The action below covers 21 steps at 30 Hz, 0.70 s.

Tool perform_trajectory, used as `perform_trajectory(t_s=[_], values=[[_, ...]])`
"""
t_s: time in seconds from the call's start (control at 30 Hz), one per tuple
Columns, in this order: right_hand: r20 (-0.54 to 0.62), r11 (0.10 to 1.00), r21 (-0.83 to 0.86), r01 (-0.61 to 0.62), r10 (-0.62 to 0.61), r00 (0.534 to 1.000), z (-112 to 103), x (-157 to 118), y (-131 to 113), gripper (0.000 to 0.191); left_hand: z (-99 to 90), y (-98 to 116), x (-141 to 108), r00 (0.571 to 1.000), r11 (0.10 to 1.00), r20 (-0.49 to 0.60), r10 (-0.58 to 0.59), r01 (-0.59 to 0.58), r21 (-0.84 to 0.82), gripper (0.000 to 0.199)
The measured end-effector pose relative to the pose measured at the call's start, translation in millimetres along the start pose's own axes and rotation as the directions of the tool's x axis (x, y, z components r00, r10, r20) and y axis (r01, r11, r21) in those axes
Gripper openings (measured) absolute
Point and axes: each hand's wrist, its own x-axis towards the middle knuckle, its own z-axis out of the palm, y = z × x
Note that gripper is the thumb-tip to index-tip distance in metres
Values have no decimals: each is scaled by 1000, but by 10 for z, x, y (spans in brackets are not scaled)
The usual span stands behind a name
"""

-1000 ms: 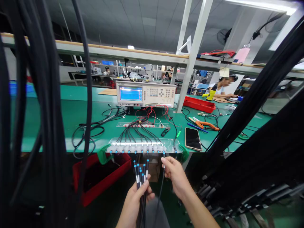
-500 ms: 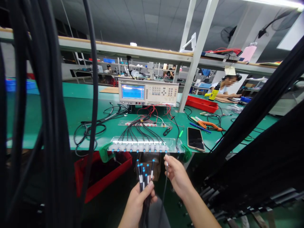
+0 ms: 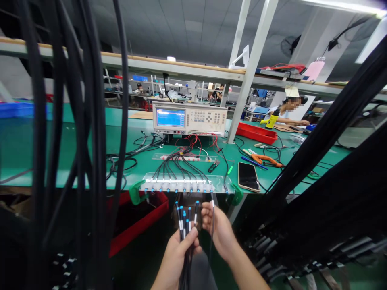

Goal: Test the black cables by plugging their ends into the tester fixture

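Note:
My left hand (image 3: 183,245) is closed round a bundle of black cables (image 3: 186,231) with blue tips and white labels, held upright below the bench edge. Just right of it is my right hand (image 3: 219,229), its fingers loosely curled and apart with nothing gripped. A single black cable (image 3: 212,217) hangs beside those fingers, its upper end at the right part of a clear connector strip (image 3: 178,186). Blue tips line the strip's front edge, and black leads run back from it. Green clamps (image 3: 137,193) are at both ends of the strip.
Behind the strip stands a bench meter (image 3: 190,119) with a blue screen. To the right lie a phone (image 3: 248,176), orange-handled pliers (image 3: 266,160) and a red tray (image 3: 256,133). Black cables (image 3: 87,121) hang close at both sides. A red bin (image 3: 139,225) is below the bench.
My right hand has let go of the cable at the strip and shifted down and left towards the bundle. My left hand keeps its hold. The view has turned slightly.

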Motion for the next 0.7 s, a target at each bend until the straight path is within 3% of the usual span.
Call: perform_trajectory(t_s=[0.17,0.3,0.37,0.47,0.7], values=[[67,983,-149,109,-100,993,98,-120,111,45,48,4,-7,1000,1000,6,6,-6,-27,41],[39,974,-166,156,-152,988,132,-63,26,38,59,22,8,998,997,-56,-8,4,-80,18],[21,979,-142,144,-142,990,110,-11,-7,39,38,40,32,994,993,-104,-16,4,-117,11],[18,992,-84,91,-90,996,65,45,-16,43,-5,66,52,991,987,-132,-30,8,-162,15],[66,991,128,-43,35,997,95,56,-4,48,-49,45,30,998,983,-49,-27,17,-182,19]])
